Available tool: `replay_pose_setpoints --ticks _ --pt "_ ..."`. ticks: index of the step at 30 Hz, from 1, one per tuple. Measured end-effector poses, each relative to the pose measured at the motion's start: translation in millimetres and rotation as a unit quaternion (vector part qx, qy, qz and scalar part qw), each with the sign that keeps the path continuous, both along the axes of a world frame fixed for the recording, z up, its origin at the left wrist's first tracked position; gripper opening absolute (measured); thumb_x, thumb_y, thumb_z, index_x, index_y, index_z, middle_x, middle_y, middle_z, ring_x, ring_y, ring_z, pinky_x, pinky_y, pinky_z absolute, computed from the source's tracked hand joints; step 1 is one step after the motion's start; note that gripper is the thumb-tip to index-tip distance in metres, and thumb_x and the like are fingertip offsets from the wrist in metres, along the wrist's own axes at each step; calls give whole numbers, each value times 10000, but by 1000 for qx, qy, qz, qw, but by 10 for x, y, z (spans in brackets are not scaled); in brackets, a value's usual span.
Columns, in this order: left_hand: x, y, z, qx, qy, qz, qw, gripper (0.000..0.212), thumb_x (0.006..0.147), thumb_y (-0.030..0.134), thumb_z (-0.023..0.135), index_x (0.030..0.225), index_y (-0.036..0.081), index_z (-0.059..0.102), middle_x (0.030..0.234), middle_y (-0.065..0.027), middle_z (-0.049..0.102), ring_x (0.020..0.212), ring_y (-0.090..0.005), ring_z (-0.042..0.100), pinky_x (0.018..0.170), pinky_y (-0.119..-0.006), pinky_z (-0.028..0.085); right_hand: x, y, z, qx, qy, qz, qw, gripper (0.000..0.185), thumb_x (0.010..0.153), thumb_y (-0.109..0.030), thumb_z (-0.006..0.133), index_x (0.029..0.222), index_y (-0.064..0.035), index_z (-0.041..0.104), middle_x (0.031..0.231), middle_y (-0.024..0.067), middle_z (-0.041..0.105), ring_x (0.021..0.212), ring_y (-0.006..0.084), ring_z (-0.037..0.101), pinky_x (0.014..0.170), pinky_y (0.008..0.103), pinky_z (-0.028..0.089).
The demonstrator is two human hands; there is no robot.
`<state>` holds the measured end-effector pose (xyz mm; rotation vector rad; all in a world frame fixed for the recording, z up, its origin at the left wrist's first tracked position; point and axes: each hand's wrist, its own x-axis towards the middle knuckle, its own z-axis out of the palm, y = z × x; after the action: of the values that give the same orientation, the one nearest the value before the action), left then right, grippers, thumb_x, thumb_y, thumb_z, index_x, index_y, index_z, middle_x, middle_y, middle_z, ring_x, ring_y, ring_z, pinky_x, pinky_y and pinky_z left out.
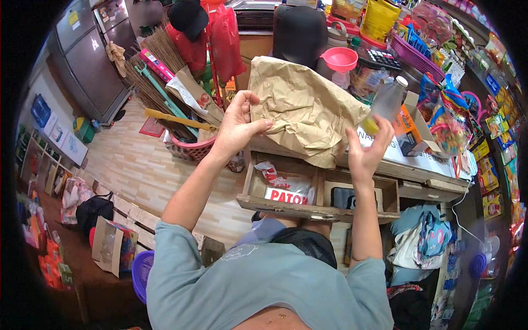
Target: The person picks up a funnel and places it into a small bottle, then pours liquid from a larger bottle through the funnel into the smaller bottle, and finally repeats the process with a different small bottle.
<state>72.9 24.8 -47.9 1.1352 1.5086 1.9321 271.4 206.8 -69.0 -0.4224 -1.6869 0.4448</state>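
Note:
A crumpled sheet of brown kraft paper (305,107) is spread at the counter's front edge, above a pulled-out wooden drawer (284,206). My left hand (243,121) pinches the paper's left edge, thumb on its face and fingers behind. At the right edge, my right hand (369,150) has thumb and fingers apart; the thumb is beside the paper, and whether it touches cannot be seen. Past those fingers stands a clear bottle (387,101) with a white cap. Inside the drawer, the left compartment holds a plastic bag (274,175), and a dark flat object (344,198) lies in the right one.
A pink basket (192,148) of stick brooms (165,53) stands left of the counter. An open carton (416,128), a pink funnel (340,59) and a calculator (381,58) crowd the counter's right. Behind the paper is a black rounded object (300,35). A purple basket (143,274) sits by my left side.

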Motion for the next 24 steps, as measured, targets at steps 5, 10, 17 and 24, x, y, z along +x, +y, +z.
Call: replay_pose_setpoints --ticks 5,10,17,24 --pt "-8 76 -45 -25 -20 -1 999 405 808 2 679 1122 50 428 992 -46 605 804 -82 607 611 -202 506 112 -255 -19 195 -160 89 964 218 675 -151 780 803 -69 624 815 53 542 810 251 508 753 371 365" --pt "-28 146 -73 -28 -55 -28 998 365 853 85 661 1155 33 461 952 -35 631 777 -73 609 610 -203 505 -32 -338 -196 193 -192 57 961 158 718 -119 710 841 -70 623 845 61 553 831 255 514 771 382 363" --pt "-57 181 -73 -34 -110 -17 993 353 857 59 638 1161 -16 473 901 -51 628 775 -93 614 576 -234 546 -63 -258 -219 214 -175 114 954 305 666 -1 629 969 -35 634 907 94 561 890 284 538 775 393 410" --pt "-215 258 -200 -53 -104 -29 993 358 838 37 646 1151 -34 487 862 -58 658 709 -96 629 553 -227 528 -121 -181 -214 203 -232 88 947 227 676 91 602 879 -4 565 886 125 533 847 315 509 751 393 422"
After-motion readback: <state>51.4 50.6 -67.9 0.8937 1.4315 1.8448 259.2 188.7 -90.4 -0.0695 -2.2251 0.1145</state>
